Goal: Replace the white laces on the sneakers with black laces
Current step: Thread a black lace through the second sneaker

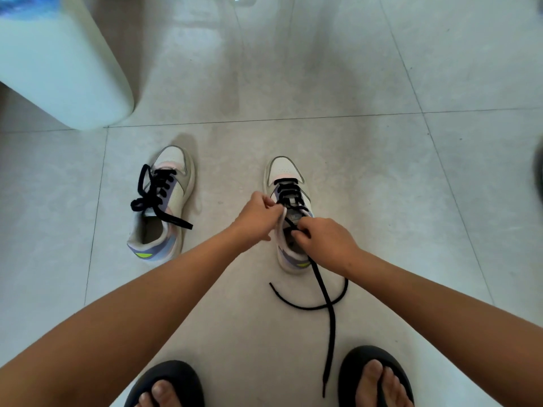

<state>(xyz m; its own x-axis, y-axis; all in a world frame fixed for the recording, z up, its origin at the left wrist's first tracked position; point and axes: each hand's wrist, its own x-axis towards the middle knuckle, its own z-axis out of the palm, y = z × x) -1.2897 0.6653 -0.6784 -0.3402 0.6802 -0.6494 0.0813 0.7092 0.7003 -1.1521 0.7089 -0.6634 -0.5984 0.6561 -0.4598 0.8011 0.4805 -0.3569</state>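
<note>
Two white sneakers with purple and pink panels stand on the tiled floor. The left sneaker (164, 201) is laced in black, its ends loosely tied and lying across its side. The right sneaker (289, 183) has black lace through its lower eyelets. My left hand (258, 214) pinches the left edge of its upper by the eyelets. My right hand (326, 242) pinches the black lace (324, 292) over the shoe's opening. Two loose lace ends trail from the heel across the floor toward me and cross each other.
A white rounded appliance (58, 69) stands at the upper left on the light grey tiles. My feet in black sandals (376, 377) are at the bottom edge, close to the lace end. A dark object (538, 171) shows at the right edge.
</note>
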